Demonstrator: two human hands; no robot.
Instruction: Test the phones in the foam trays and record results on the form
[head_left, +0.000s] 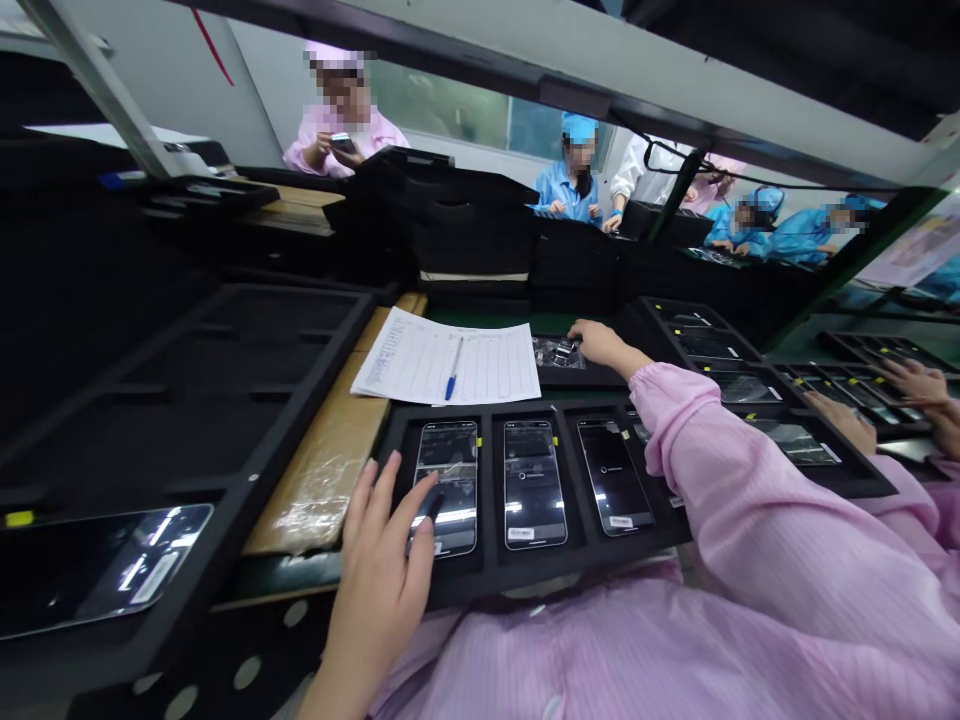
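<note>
My left hand (386, 560) is open, its fingers spread over the left side of a phone (456, 465) lying face up in a black tray (491, 570). Two more phones, the middle one (534, 485) and one further right (616, 480), lie in neighbouring slots with lit screens. Part of another is hidden behind my sleeve. Beyond the tray, my right hand (604, 345) reaches to a clear plastic bag (551, 353) of small metallic parts. Its fingers are bent together at the bag's right side; what they pinch, if anything, is too small to name.
Printed sheets (405, 350) with a blue pen (452, 375) lie behind the tray. At left, a large black tray (247, 400) holds a phone (112, 570). Another phone tray (847, 480) stands right, near a co-worker's hands (847, 420). A shelf beam (480, 75) crosses overhead.
</note>
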